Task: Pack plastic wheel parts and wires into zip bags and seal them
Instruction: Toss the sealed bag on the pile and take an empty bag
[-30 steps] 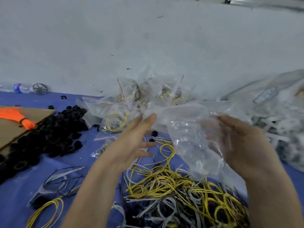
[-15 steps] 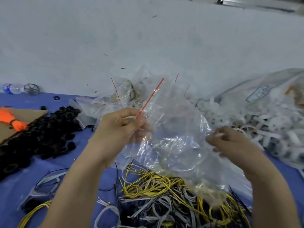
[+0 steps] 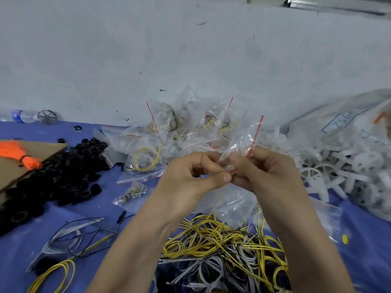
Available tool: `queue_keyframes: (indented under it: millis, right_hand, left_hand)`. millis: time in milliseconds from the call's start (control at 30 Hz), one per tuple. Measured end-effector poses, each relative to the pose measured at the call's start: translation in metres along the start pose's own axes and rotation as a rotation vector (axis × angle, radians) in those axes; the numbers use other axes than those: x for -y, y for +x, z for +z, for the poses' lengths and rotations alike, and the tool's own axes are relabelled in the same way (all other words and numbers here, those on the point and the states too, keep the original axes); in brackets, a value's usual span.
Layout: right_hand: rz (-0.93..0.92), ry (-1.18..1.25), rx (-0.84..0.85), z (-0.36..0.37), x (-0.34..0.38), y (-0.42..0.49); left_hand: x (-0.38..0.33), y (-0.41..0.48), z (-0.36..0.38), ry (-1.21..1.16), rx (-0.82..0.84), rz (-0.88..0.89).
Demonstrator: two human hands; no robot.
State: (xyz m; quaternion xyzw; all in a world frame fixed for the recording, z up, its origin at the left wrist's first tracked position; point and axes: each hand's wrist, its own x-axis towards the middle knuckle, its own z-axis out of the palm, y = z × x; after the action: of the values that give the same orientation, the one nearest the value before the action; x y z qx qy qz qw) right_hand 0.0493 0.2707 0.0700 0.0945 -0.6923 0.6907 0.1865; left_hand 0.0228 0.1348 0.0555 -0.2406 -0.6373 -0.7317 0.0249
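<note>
Blue digits in a blue box were seen on the large translucent plastic sack, inverted and not surely legible.

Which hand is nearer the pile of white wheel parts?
Right. The right hand, pinching the zip bag, is just left of the white wheel parts; the left hand is farther left.

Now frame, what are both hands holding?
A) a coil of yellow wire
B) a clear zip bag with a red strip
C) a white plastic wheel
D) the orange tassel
B: the left hand and the right hand both pinch the clear zip bag near its red-striped top, while the yellow wires lie loose on the cloth below them.
</note>
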Motion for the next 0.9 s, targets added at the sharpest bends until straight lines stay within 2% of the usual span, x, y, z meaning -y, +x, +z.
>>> queue_keyframes:
  millis: [167,267,367,400,467,533,600,667,800,833,900]
  right_hand:
    - [0.092,0.059,0.154,-0.009,-0.005,0.003]
    - [0.109,0.061,0.104,-0.017,-0.008,0.007]
    - [0.083,-0.119,-0.078,-0.018,-0.013,0.012]
    - [0.003,-0.239,-0.14,-0.017,-0.014,0.013]
    - [-0.273,-0.513,-0.259,-0.015,-0.015,0.012]
    - [-0.531,-0.702,-0.33,-0.016,-0.016,0.009]
    - [-0.531,-0.676,-0.361,-0.019,-0.012,0.01]
    - [-0.37,-0.635,-0.348,-0.027,-0.015,0.015]
    - [-0.217,-0.848,-0.306,-0.041,-0.021,0.02]
    - [-0.193,-0.824,-0.308,-0.045,-0.022,0.019]
    - [-0.171,-0.73,-0.404,-0.048,-0.019,0.017]
  left_hand:
    - [0.008,0.004,0.0,-0.11,-0.051,-0.063]
    - [0.006,0.005,-0.004,-0.22,-0.073,-0.074]
    - [0.001,0.005,-0.01,-0.011,-0.125,0.115]
    - [-0.001,0.004,-0.012,0.111,-0.096,0.189]
    - [-0.002,0.0,-0.01,0.388,0.031,0.286]
    - [-0.002,-0.006,-0.005,0.54,0.113,0.379]
    - [-0.004,-0.005,-0.005,0.572,0.08,0.505]
    - [-0.01,-0.003,-0.012,0.602,-0.005,0.595]
    - [0.01,0.01,-0.072,0.61,-0.253,0.385]
    - [0.022,0.015,-0.099,0.731,-0.33,0.273]
    - [0.053,0.023,-0.159,1.116,-0.35,-0.13]
